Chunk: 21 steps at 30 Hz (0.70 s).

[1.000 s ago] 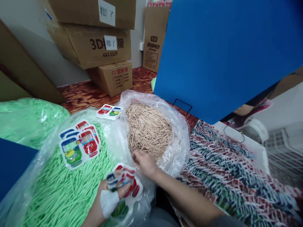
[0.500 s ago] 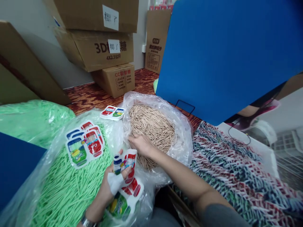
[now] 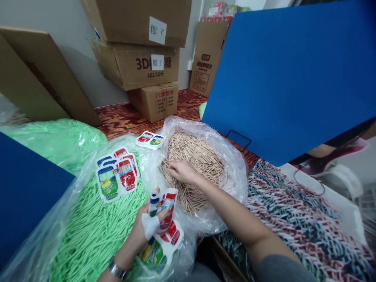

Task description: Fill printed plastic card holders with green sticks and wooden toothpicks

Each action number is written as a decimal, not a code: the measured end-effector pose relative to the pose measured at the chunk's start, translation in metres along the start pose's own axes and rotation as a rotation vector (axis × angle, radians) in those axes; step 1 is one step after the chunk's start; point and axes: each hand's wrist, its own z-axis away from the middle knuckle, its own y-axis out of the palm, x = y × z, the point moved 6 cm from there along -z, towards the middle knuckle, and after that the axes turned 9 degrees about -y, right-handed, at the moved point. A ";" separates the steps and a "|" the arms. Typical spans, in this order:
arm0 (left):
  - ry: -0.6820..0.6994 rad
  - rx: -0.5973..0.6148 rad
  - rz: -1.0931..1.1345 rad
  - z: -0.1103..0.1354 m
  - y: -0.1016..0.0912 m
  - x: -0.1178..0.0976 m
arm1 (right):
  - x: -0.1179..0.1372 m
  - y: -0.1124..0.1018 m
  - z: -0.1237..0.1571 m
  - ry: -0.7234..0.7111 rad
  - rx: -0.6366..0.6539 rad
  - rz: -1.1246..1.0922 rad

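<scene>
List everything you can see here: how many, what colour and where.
Tan sticks: countless, tan, centre bag
Green sticks: countless, green, left bags
Clear bags: at least three, transparent, centre and left
Printed packets: several, red-blue-green, on left bag, in hand
Striped heap: one, red-white-blue-green, right
Blue panels: two, blue, upper right, left edge
Stacked cartons: three, brown, back
Upright carton: one, brown, back centre
Cardboard flaps: two, brown, far left
Floor: one, red-brown, behind bags
Watch: one, silver, left wrist
Left hand: one, partly white-wrapped, holding packets
Right hand: one, bare, at tan sticks
</scene>
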 end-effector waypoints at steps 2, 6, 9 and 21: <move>0.038 0.035 -0.029 0.000 0.001 0.001 | 0.000 0.007 0.010 0.059 0.015 0.026; 0.097 0.021 -0.071 0.002 0.000 -0.004 | 0.007 0.023 0.006 0.214 0.098 0.125; 0.058 0.032 -0.050 0.004 0.002 -0.005 | 0.014 0.029 -0.003 0.262 0.149 0.158; 0.090 0.035 -0.077 0.007 0.006 -0.011 | 0.016 0.043 -0.007 0.297 0.204 0.088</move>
